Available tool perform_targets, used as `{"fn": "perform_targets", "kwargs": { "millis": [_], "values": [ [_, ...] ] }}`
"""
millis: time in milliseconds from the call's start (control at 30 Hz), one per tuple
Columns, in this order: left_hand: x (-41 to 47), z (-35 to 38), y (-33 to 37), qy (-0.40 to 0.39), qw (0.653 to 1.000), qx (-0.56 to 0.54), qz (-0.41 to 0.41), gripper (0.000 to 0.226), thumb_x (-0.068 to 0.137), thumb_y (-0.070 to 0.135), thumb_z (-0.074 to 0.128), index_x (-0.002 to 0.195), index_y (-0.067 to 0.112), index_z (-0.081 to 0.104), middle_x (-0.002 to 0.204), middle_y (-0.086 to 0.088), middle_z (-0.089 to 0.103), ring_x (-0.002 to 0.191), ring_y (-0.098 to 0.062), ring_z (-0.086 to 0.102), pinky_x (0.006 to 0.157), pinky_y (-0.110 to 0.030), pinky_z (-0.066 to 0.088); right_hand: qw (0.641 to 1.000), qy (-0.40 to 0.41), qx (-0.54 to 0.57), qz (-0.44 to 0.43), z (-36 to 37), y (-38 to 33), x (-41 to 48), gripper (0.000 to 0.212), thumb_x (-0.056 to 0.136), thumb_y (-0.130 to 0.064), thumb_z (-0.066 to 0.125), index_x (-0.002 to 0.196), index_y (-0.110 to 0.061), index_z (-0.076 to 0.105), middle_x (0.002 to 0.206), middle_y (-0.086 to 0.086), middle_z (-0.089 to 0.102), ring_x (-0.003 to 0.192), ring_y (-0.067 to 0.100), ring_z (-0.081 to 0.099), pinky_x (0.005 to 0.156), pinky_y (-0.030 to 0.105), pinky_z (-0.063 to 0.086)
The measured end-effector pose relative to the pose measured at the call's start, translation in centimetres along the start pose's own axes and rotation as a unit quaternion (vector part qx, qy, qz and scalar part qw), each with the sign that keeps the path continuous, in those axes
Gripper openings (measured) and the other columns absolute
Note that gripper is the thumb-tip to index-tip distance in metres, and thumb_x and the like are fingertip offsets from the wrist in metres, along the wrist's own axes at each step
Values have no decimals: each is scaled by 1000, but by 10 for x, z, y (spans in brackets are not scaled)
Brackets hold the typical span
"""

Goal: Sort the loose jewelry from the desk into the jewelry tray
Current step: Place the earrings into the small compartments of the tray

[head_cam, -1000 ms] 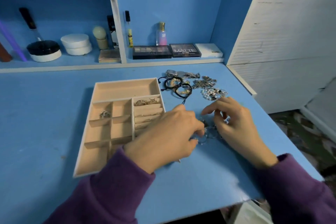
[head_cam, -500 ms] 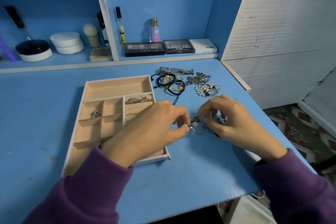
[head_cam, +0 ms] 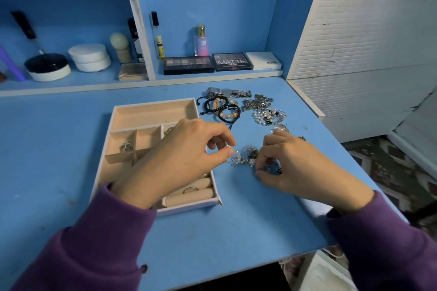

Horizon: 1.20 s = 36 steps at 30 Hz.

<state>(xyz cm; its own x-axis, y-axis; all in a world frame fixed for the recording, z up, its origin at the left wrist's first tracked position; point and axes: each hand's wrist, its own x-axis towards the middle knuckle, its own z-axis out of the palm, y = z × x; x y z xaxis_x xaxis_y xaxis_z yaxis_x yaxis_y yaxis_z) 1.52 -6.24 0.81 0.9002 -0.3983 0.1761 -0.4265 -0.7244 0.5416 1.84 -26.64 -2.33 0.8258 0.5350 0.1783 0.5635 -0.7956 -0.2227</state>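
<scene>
While the left hand (head_cam: 186, 158) reached across the tray (head_cam: 151, 113), its thumb and forefinger pinched a sparkly earring (head_cam: 235, 157) just right of the tray on the desk (head_cam: 59, 149). Right hand (head_cam: 298, 165) fingertips pressed together on the small jewelry pile (head_cam: 249, 153). Bracelets (head_cam: 221, 108) lay behind, well apart.

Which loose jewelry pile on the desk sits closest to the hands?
The small silver cluster between the left hand and right hand; both touch it. The bracelets and pearl pile lie farther back.

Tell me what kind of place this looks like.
Probably a home vanity or dressing desk: eyeshadow palettes and a perfume bottle line the shelf, with loose bracelets beside a jewelry tray.
</scene>
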Motion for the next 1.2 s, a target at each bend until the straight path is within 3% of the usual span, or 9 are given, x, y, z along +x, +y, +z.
{"fn": "perform_targets", "kwargs": {
  "millis": [167,267,433,700,867,1033,1200],
  "values": [
    [-5,-8,0,20,1000,-18,-5,10,83,27,63,87,32,70,72,20,62,67,16,51,62,0,36,997,27,60,32,-7,-2,3,5,71,-25,59,67,-23,58,67,-9,56,72,12,51,62,34,48],
    [-10,-19,-6,53,998,-35,-20,10,81,25,64,85,32,69,73,20,64,66,13,54,61,-1,38,992,78,90,44,-13,-6,8,14,74,-15,64,68,-23,55,63,-10,55,67,6,50,62,20,42],
    [-21,-45,-31,112,991,-42,-63,12,77,25,69,88,31,71,81,18,69,77,3,62,73,-10,48,980,121,154,38,-21,-23,20,15,75,-2,64,69,-14,58,63,-6,58,61,-6,50,58,3,34],
    [-20,-59,-79,138,980,-13,-145,16,74,17,73,88,24,71,75,10,66,71,3,61,68,-4,44,982,111,150,8,-14,-42,42,15,75,-3,64,71,-17,58,65,-5,59,67,-5,50,62,3,35],
    [-17,-49,-88,101,986,-10,-132,15,72,11,75,85,17,72,72,7,65,63,5,58,59,0,41,985,111,133,-10,-16,-49,51,15,74,-3,65,71,-16,60,65,-5,60,68,-5,50,62,3,36],
    [-16,-44,-91,102,988,17,-115,15,74,10,73,87,16,73,73,9,64,62,8,53,61,3,36,987,111,114,-34,-19,-55,62,16,74,-1,66,71,-16,61,63,-5,60,68,-3,50,61,5,37],
    [-16,-42,-96,94,989,55,-103,18,76,20,72,94,24,72,90,7,71,76,-1,54,70,-8,40,985,120,107,-65,-19,-64,78,4,73,-13,61,70,-14,60,60,-6,56,65,-9,47,63,2,35]
  ]
}}
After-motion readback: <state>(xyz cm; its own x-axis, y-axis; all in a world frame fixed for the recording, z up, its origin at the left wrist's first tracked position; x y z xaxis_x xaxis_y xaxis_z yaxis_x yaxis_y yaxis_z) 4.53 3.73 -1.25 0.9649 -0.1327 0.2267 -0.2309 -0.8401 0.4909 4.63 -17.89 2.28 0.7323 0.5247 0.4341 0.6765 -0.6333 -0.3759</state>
